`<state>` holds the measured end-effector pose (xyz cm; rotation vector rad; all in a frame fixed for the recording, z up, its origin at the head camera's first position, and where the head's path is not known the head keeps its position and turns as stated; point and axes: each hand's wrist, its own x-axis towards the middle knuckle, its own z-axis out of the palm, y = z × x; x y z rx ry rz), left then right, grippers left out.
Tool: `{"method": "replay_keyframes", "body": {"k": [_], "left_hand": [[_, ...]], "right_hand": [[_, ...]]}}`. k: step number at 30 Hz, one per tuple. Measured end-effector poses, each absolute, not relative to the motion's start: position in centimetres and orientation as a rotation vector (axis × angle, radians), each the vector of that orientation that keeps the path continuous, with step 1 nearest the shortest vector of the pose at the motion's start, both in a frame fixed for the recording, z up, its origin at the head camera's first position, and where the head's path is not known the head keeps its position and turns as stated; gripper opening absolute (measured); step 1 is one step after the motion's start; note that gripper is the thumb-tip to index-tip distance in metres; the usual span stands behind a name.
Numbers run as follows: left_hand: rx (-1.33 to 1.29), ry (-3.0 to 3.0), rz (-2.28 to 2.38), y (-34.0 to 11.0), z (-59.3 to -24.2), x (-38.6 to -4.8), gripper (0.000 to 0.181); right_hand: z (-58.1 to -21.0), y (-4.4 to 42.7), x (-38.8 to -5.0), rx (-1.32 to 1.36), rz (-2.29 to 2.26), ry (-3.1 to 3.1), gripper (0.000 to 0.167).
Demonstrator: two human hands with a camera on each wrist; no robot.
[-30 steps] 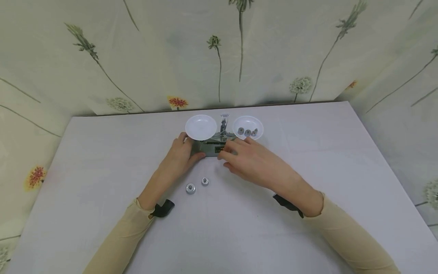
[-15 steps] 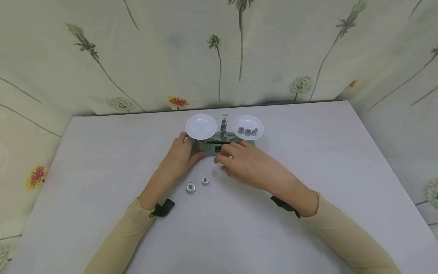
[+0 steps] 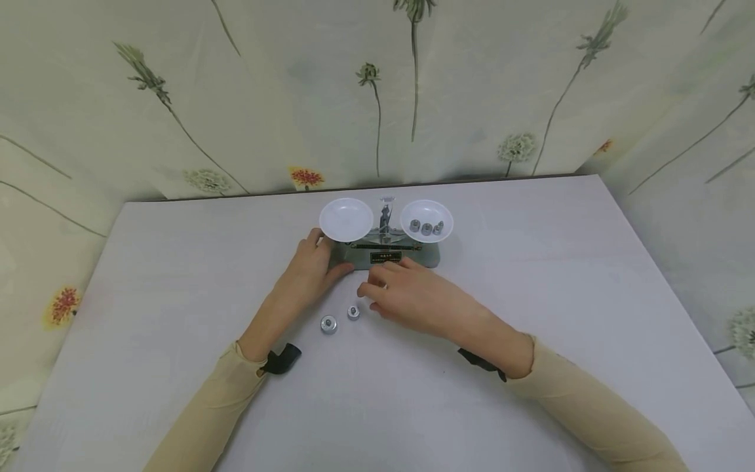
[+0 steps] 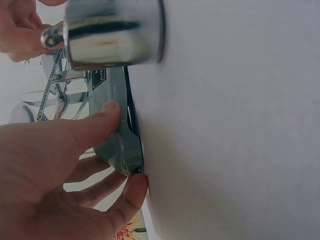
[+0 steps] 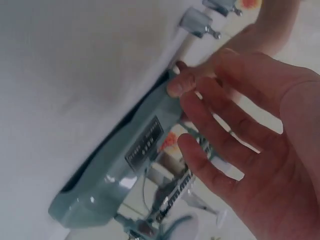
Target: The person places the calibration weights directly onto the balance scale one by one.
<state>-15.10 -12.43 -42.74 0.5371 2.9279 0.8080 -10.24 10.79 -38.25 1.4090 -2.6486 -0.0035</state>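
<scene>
Right hand (image 3: 421, 295): shifted nearer the small weight (image 3: 353, 313); fingers apart
Left hand (image 3: 309, 265): clamped on the balance's (image 3: 386, 257) left end
Balance: near the white table's (image 3: 531, 262) far edge
Backdrop (image 3: 466, 78): floral, seemingly cloth

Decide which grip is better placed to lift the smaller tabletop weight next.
Probably the right grip: it holds nothing and is nearer the smaller weight, while the left grip holds the balance base.
</scene>
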Motion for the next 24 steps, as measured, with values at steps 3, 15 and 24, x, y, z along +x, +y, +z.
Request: {"method": "replay_keyframes", "body": {"k": [3,15,24], "left_hand": [[0.539,2.922,0.816,-12.5,-42.8,-15.1,0.076],[0.539,2.926,0.820,-12.6,-42.8,-15.2,0.076],[0.503,2.904,0.821,-12.5,-42.8,-15.2,0.075]], "right_hand": [[-38.9,10.2,-10.0,1.441,-0.046,-2.678,0.030],[-40.6,9.1,-9.6,1.493,-0.074,-2.628,0.022],[-41.2,8.5,-9.6,1.494,-0.158,-2.577,0.014]]}}
